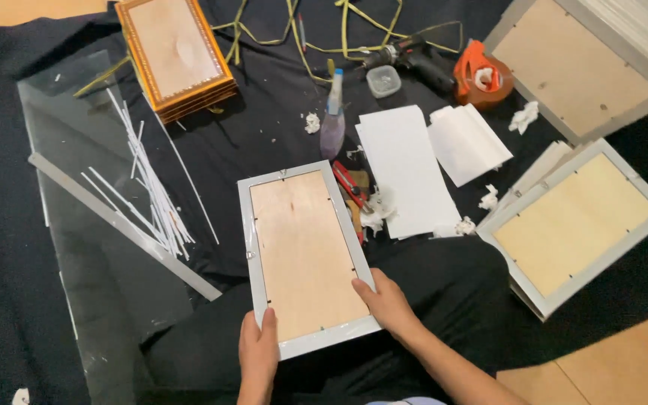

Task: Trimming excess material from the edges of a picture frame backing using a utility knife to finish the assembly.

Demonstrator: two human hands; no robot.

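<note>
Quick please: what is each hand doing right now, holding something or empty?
Left hand: grips the near left corner of the white picture frame, which lies back side up.
Right hand: holds the same frame's near right edge.

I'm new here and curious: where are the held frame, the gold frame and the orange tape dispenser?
held frame (305, 251), head view, wooden backing.
gold frame (175, 49), head view, backing panel.
orange tape dispenser (481, 75), head view, its body.

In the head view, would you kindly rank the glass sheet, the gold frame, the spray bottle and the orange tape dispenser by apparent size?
1. Glass sheet, plainly largest.
2. Gold frame.
3. and 4. Spray bottle and orange tape dispenser look about alike; I would not rank them.
</note>
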